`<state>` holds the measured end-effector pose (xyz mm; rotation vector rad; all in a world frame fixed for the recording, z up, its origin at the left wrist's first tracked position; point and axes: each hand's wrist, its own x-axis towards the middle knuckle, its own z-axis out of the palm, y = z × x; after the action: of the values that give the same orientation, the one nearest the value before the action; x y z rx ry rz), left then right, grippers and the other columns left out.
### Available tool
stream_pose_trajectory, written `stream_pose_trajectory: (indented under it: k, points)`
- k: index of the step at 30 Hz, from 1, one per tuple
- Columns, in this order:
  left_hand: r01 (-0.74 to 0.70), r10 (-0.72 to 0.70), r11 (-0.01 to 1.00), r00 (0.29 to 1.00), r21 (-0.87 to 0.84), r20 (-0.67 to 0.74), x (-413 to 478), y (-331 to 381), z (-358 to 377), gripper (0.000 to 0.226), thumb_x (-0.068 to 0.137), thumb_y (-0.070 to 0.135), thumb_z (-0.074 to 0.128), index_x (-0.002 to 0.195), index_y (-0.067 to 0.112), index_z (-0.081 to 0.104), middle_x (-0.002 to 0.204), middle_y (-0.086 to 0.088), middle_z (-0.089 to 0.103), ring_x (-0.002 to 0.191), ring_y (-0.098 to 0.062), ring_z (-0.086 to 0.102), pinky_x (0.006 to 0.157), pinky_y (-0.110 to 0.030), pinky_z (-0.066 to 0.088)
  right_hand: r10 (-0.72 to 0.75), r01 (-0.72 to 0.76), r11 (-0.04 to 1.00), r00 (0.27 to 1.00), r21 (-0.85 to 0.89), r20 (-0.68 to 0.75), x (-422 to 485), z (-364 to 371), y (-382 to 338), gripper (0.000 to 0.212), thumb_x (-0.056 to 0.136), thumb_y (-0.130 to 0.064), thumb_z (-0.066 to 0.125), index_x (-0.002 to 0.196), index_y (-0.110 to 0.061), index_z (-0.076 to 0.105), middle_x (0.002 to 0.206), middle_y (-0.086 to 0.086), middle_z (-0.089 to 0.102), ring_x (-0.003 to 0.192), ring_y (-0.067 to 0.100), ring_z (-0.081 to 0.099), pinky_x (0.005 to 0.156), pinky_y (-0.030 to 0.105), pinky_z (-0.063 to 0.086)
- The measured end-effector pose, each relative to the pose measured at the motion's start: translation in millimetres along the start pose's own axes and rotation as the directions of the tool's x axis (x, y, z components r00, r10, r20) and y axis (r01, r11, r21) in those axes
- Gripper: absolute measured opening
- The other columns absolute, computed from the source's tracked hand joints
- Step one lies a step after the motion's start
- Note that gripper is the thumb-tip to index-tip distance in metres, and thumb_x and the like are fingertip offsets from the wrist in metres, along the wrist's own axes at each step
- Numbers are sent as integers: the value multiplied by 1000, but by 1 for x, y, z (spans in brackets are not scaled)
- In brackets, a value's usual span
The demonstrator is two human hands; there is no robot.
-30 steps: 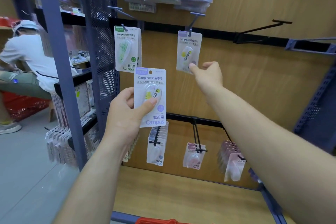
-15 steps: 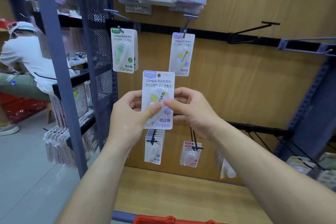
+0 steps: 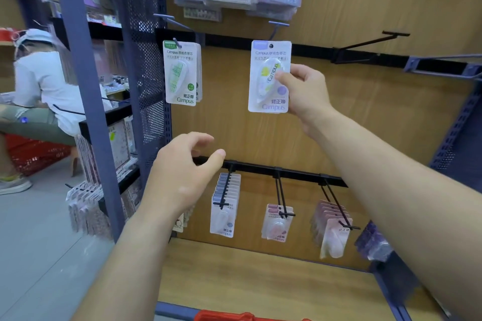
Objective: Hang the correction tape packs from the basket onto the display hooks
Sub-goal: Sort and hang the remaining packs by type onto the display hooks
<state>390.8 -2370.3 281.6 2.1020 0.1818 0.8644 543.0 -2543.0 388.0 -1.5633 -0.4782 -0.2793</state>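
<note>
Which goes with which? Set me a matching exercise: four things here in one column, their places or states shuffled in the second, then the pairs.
Column one
1. purple-topped pack
2. green-topped pack
3. left hand
4. red basket

Column two
A. at the bottom edge of the view
B. hanging on the upper left hook
C. gripped by the right hand
D. holding nothing, fingers loosely curled

Pairs: 1-C, 2-B, 3-D, 4-A
</note>
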Motion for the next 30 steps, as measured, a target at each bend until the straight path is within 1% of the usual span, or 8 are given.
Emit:
stream_pose_trajectory:
  k: [5, 9, 12, 15, 18, 21, 25, 30]
  points:
    - [-3, 1, 999, 999, 35, 37, 0, -1, 2, 24, 91, 44, 67, 113, 34, 69, 110, 23, 64, 103, 0, 61, 92, -33, 53, -38, 37, 999, 998, -9, -47, 1, 5, 5, 15, 100, -20, 63, 110, -16, 73, 101, 2, 79, 90, 18, 77, 76, 37, 63]
    - [-6, 3, 999, 999, 51, 55, 0, -2, 4, 23, 92, 42, 68, 113, 34, 69, 110, 23, 63, 102, 1, 60, 89, -30, 52, -46, 43, 998, 997, -37, -65, 3, 10, 3, 16, 101, -23, 63, 110, -13, 72, 101, 2, 77, 89, 16, 76, 67, 30, 61]
    - [-11, 8, 998, 999, 58, 53, 0, -3, 6, 21, 93, 41, 68, 113, 33, 69, 109, 22, 63, 101, 1, 61, 87, -28, 50, 33, -40, 995, 996, -86, -81, 10, 12, 6, 14, 100, -25, 63, 108, -16, 69, 104, 1, 75, 89, 20, 76, 64, 36, 63]
    - [-9, 4, 997, 997, 72, 75, 0, -5, 9, 21, 93, 42, 68, 112, 35, 68, 108, 22, 62, 100, 2, 60, 88, -29, 51, 142, -164, 945, 985, -282, -97, 9, 12, 18, 9, 100, -32, 62, 100, -23, 65, 110, 4, 72, 96, 26, 74, 84, 47, 63]
    - [1, -16, 994, 990, 111, 137, -6, -10, 17, 25, 93, 44, 67, 116, 35, 66, 113, 21, 61, 104, -1, 60, 93, -34, 52, 176, -196, 822, 980, -535, -89, -7, 4, 41, 47, 99, -38, 65, 136, -12, 56, 123, 2, 61, 98, 22, 60, 88, 36, 52]
    - [2, -54, 977, 969, 214, 240, -19, -20, 31, 32, 94, 45, 65, 124, 32, 64, 120, 18, 60, 111, -6, 57, 98, -34, 50, 216, -169, 738, 976, -653, -8, -40, -12, 73, 54, 96, -44, 68, 138, -14, 53, 130, 2, 62, 103, 19, 61, 91, 35, 50]
    - [-64, -106, 927, 901, 370, 420, -58, -44, 54, 42, 96, 47, 61, 134, 29, 58, 131, 13, 57, 120, -9, 55, 100, -33, 47, 320, -100, 567, 941, -817, 107, -106, -39, 113, 43, 94, -44, 66, 128, -19, 59, 119, -1, 64, 102, 19, 60, 90, 38, 53]
    - [-177, -266, 830, 708, 529, 655, -122, -90, 82, 55, 94, 52, 61, 140, 24, 51, 138, 3, 53, 129, -21, 54, 104, -40, 47, 467, -44, 448, 863, -893, 192, -204, -74, 168, 35, 91, -43, 67, 120, -24, 67, 124, -1, 64, 115, 23, 63, 91, 41, 54]
